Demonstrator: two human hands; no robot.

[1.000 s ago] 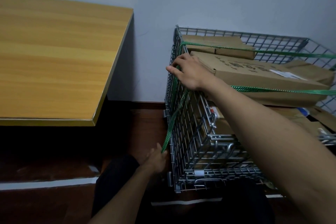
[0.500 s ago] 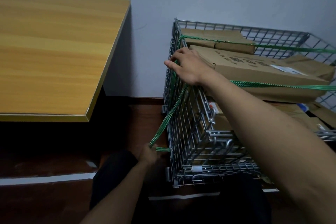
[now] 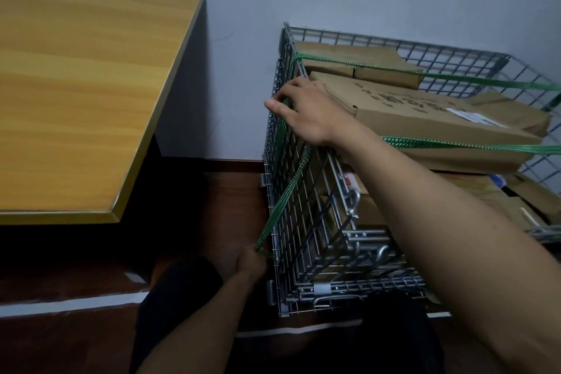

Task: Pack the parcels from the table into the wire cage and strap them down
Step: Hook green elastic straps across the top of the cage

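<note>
Down at the near lower corner of the cage (image 3: 303, 222), the left grip (image 3: 250, 263) is clenched on the free end of the green strap (image 3: 288, 191). From there the strap slants up and to the right along the outside of the wire wall. It passes under the right wrist at the top rim, then runs flat across the top parcel (image 3: 440, 118) toward the far right side. A second run of it crosses the parcels further back.

The right grip (image 3: 306, 112) lies on the top rim at the cage's left side, thumb out and fingers bent over the wire where the strap climbs. Whether it pinches the strap or only pins it to the wire, I cannot tell. The parcels sit stacked inside the cage, the top one just beside that hand. The tabletop (image 3: 76, 85) stands well apart to the left.

The strap's line looks like the thing that matters. The loose end is low and to the left of the rim, so tightening probably means drawing down and back along that slant with the left grip. The right one, nearer the parcels, would steady the crossing point. A sideways tug could slide the strap along the rim.
</note>
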